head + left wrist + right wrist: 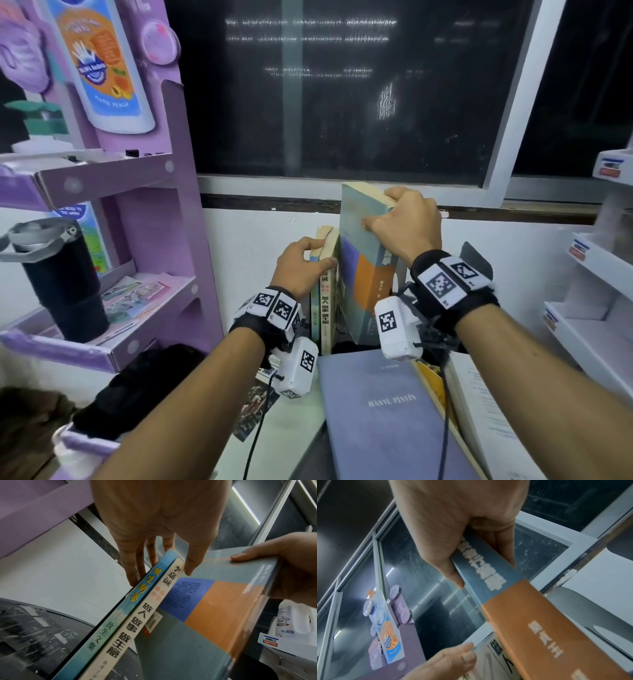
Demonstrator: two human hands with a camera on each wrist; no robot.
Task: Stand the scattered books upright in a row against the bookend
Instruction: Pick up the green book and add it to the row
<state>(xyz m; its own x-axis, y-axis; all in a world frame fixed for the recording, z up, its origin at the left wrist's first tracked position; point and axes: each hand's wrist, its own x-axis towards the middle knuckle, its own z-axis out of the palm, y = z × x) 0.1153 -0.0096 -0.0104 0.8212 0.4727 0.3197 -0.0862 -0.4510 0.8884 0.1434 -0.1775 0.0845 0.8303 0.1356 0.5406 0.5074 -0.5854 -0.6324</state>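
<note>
My right hand (380, 210) grips the top edge of a tall grey-blue and orange book (363, 274), held upright with a slight lean. Just right of it, behind my right wrist, stands the grey metal bookend (474, 255). My left hand (317, 253) pinches two thin upright books by their tops, a blue-spined book (314, 308) and a cream-spined book (325, 308), just left of the tall book. In the left wrist view the fingers (132, 574) lie along the blue book (120, 609) and the thumb lies on the cream one (137, 622). The right wrist view shows the tall book's spine (530, 622) beside the bookend (590, 608).
A purple-grey book titled HANYU PINYIN (387, 411) lies flat in front, with a white book (479, 411) and a yellow one (428, 373) beside it. A purple display shelf (154, 240) with a black tumbler (58, 284) stands left. White shelves (589, 308) stand right.
</note>
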